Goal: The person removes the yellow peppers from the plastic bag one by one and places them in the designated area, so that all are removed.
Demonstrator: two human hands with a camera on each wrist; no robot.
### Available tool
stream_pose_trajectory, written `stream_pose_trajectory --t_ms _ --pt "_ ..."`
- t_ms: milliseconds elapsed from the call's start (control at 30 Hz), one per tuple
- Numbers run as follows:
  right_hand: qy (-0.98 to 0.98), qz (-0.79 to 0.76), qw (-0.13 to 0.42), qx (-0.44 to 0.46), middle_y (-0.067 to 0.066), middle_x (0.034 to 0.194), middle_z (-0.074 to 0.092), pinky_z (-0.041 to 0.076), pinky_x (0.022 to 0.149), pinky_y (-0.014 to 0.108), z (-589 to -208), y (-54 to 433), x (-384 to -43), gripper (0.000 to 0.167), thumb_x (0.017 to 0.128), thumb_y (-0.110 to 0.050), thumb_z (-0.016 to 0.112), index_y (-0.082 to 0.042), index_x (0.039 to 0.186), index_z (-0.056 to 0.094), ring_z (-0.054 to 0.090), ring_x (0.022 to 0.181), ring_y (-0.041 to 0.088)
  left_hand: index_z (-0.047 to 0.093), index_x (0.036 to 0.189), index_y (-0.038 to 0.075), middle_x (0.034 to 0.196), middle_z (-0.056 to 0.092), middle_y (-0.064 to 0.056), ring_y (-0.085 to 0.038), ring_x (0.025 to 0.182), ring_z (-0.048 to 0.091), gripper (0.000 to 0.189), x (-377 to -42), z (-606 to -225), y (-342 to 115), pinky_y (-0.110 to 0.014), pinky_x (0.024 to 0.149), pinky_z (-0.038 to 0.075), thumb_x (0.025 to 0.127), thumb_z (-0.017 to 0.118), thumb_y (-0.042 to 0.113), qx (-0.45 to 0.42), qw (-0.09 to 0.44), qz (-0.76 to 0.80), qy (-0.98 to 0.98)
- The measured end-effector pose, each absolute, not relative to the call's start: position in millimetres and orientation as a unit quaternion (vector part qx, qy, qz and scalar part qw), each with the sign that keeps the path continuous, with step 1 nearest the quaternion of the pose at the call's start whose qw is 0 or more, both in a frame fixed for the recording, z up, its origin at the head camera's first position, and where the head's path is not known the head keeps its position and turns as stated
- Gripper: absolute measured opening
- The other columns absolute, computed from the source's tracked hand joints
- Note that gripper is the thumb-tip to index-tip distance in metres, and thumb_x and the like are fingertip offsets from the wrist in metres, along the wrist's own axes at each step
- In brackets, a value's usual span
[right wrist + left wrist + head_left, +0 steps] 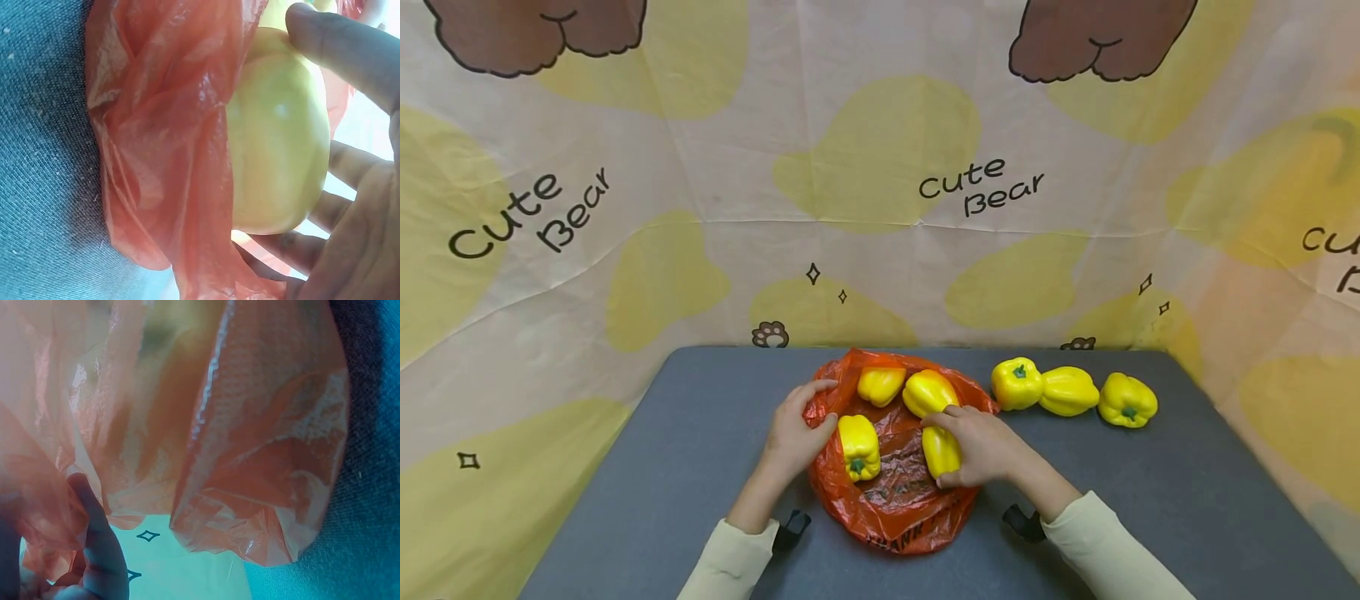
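Observation:
A red plastic bag [842, 500] lies with its mouth spread wide on the table. Inside it sit three yellow bell peppers: one at the back [880, 385], another at the back right [929, 392], and one at the left [859, 446]. My left hand [793, 433] grips the bag's left rim; in the left wrist view the thin film bunches around its fingers [103, 550]. At the right side of the opening, my right hand [983, 446] holds a further yellow bell pepper [940, 452], its fingers and thumb around it. The bag's wall partly covers that pepper [281, 144] in the right wrist view.
Three more yellow bell peppers stand in a row at the back right: one by the bag [1017, 383], a middle one [1069, 392] and an outer one [1127, 400]. The grey table [700, 467] ends against a printed cloth backdrop [880, 183].

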State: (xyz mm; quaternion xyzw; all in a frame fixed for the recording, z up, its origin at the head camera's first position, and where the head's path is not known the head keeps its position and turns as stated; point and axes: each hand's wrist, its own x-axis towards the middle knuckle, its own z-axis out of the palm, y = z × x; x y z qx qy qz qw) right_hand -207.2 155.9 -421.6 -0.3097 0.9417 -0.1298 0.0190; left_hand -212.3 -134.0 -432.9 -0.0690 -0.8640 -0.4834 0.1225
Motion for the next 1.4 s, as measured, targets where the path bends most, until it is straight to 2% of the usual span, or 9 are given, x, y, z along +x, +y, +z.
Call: stream_pose_trajectory --t_ms 267,633,1400 --pt "0.94 -0.133 0.012 -0.312 0.003 0.112 0.061 0.047 0.072 0.036 -423.8 156.8 -207.3 0.074 0.062 -0.042 0.083 -0.019 0.127 0.058 0.055 0.091 0.016 0.064 0.121 0.021 0.111 0.062 -0.01 -0.024 0.092 0.062 0.044 -211.6 -433.1 -134.3 -0.03 0.073 0.055 0.08 0.071 0.006 -0.07 0.126 -0.477 -0.867" --pt "0.943 -0.115 0.004 -0.313 0.001 0.108 0.062 0.045 0.066 0.034 -422.8 155.6 -209.1 0.07 0.062 -0.046 0.08 -0.021 0.124 0.059 0.054 0.085 0.014 0.064 0.121 0.021 0.112 0.062 -0.01 -0.024 0.092 0.062 0.044 -212.1 -433.4 -134.9 -0.035 0.074 0.057 0.081 0.071 0.008 -0.063 0.123 -0.474 -0.87" --pt "0.942 -0.126 -0.005 -0.312 -0.003 0.101 0.062 0.043 0.064 0.028 -424.0 157.0 -209.6 0.07 0.06 -0.047 0.08 -0.024 0.123 0.06 0.052 0.081 0.01 0.064 0.122 0.021 0.113 0.061 -0.01 -0.025 0.094 0.061 0.045 -210.7 -432.8 -135.7 -0.036 0.076 0.057 0.081 0.071 0.007 -0.065 0.119 -0.48 -0.867"
